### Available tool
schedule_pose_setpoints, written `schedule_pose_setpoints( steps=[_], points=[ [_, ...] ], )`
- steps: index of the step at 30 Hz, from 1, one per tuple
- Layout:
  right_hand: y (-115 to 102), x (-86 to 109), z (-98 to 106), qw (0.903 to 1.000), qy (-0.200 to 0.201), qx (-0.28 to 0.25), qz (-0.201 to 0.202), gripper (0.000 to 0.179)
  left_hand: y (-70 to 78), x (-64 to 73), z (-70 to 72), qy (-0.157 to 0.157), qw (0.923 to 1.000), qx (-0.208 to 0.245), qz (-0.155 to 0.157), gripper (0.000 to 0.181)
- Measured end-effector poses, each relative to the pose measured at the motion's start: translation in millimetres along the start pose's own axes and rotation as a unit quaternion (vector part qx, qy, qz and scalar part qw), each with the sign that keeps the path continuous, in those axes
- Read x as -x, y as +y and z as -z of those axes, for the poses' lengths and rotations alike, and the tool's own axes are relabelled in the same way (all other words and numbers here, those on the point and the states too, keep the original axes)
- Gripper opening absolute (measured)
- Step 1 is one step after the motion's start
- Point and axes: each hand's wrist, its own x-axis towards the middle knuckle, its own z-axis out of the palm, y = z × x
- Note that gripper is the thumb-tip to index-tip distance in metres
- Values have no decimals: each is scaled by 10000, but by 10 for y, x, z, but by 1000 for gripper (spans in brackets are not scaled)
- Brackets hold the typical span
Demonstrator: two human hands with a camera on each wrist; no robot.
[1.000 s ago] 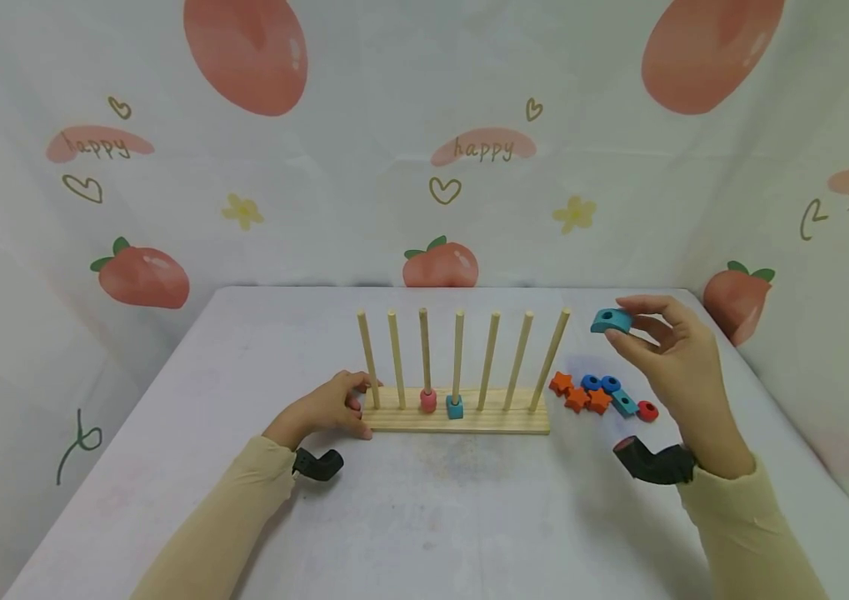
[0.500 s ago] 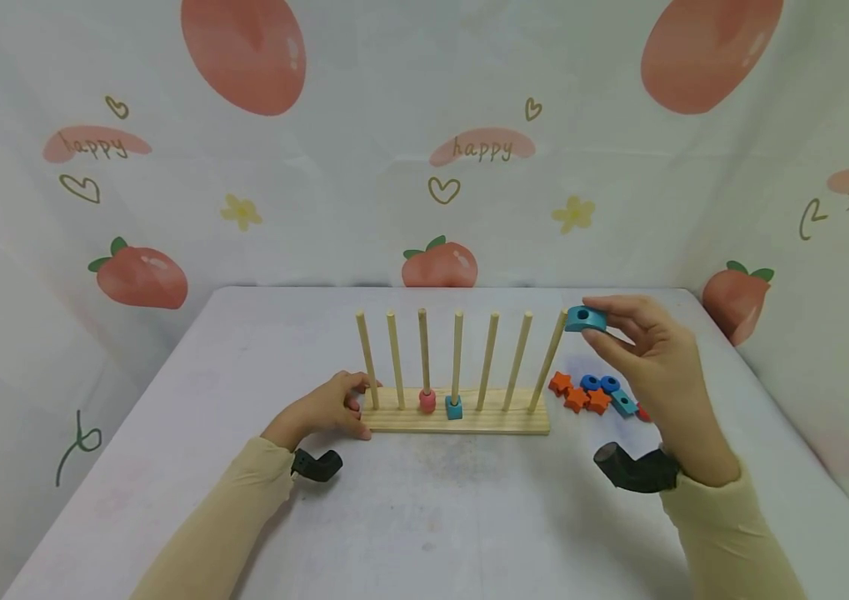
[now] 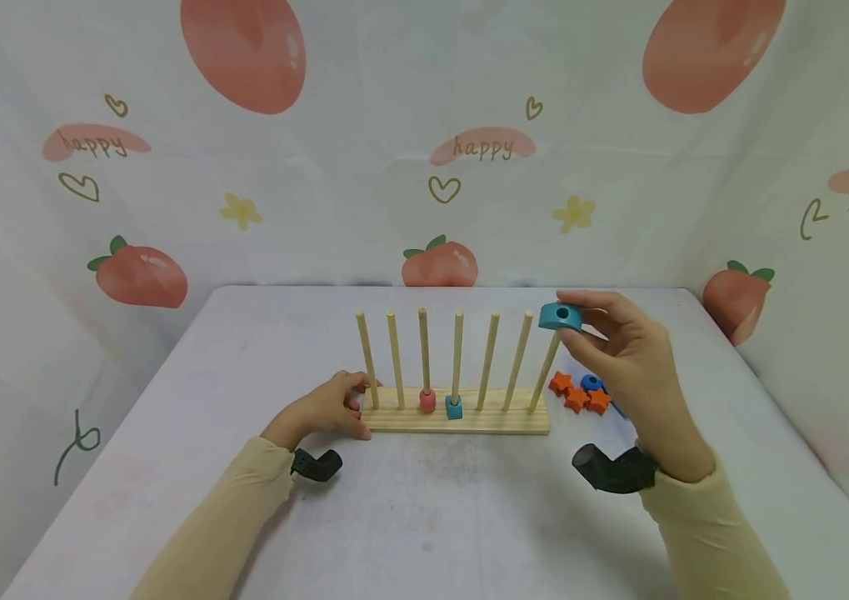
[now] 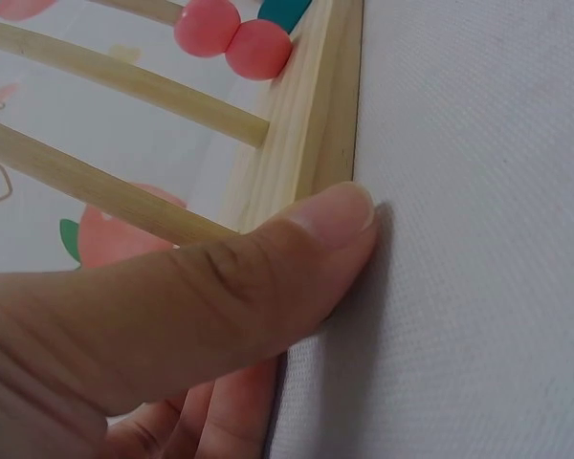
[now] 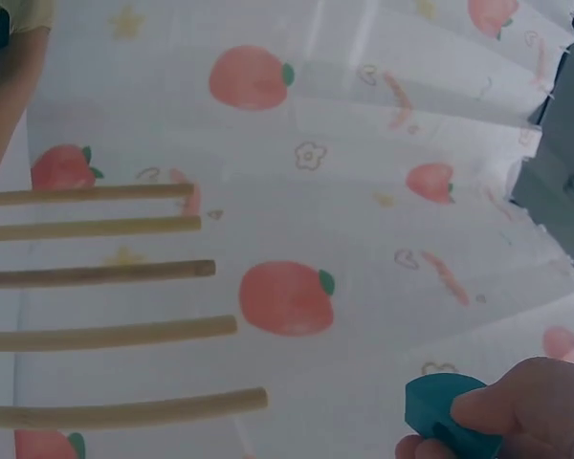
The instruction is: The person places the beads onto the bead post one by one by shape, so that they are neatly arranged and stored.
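In the head view my left hand (image 3: 327, 408) grips the left end of a wooden peg board (image 3: 409, 423) with a row of upright pegs. The left wrist view shows my thumb (image 4: 297, 239) along the board's front edge. My right hand (image 3: 626, 358) pinches a teal arched block (image 3: 550, 317) with a hole, raised level with the peg tops, in front of the rightmost peg's upper end. A red rounded bead (image 3: 427, 402) sits low on the third peg from the left, looking like two joined balls up close. A teal block (image 3: 454, 408) sits at the foot of the peg beside it.
Orange star beads (image 3: 577, 401) lie on the white table (image 3: 424, 517) just right of the board. Blue beads (image 3: 591, 382) lie beside them, partly hidden behind my right hand. A printed cloth backdrop (image 3: 334, 208) rises behind the table.
My right hand has moved left with the teal arched block, from right of the pegs to the top of the rightmost one. My left hand has stayed on the board.
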Motion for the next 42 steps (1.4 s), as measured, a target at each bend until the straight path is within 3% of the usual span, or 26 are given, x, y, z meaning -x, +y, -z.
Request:
schedule_pose_setpoints(
  steps=[5,10,16,23,31,42],
  points=[
    [-6,-29,-55,9973,-182,-639,322,34,2,-6,2,7,10000,-6,21,73],
    [3,-54,-89,9958,-330,-722,462,36,4,-7,3,12,10000,-10,60,74],
    [6,-69,-138,9933,-428,-1007,367,37,4,-9,-1,16,10000,-35,68,75],
    [4,-69,-180,9949,-464,-877,154,34,7,1,-7,-2,10000,-3,39,74],
    [53,-80,-201,9849,-906,-1460,198,32,-16,-11,-15,12,9999,2,112,73],
    [81,-98,-244,9834,-906,-1573,48,30,-27,-28,-9,9,10000,-44,0,73]
  ],
)
